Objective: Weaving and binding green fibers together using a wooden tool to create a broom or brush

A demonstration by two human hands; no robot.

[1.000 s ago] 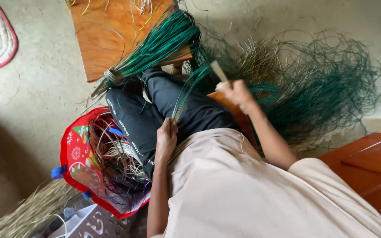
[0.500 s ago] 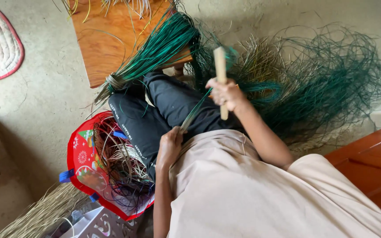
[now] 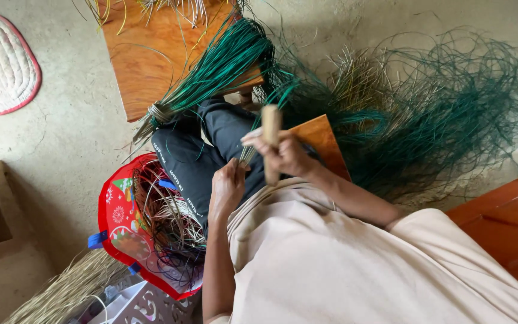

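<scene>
The right hand's (image 3: 288, 157) fingers are clamped around a pale, flat wooden stick (image 3: 270, 138), held upright over the lap. The left hand's (image 3: 227, 187) fingers are closed together on the lower end of a thin tuft of pale and green grass strands (image 3: 247, 153), which rises from that fist and meets the stick just beside the right thumb.

The step in hand looks like working this small tuft against the stick while the left hand anchors it. A further stroke would call for a firm left-hand pinch and the stick kept close along the strands.

Around the hands lie a tied bundle of dark green strands (image 3: 223, 63) across the knee and a low orange wooden desk (image 3: 145, 66), a loose heap of tangled green fibres (image 3: 451, 108) on the floor, and a red patterned bag (image 3: 115, 210) stuffed with mixed strands.

How the tuft touches the stick, wrapped or only pressed, cannot be made out. The stick's lower end is hidden behind the right hand, and the left fingertips are tucked out of sight.
</scene>
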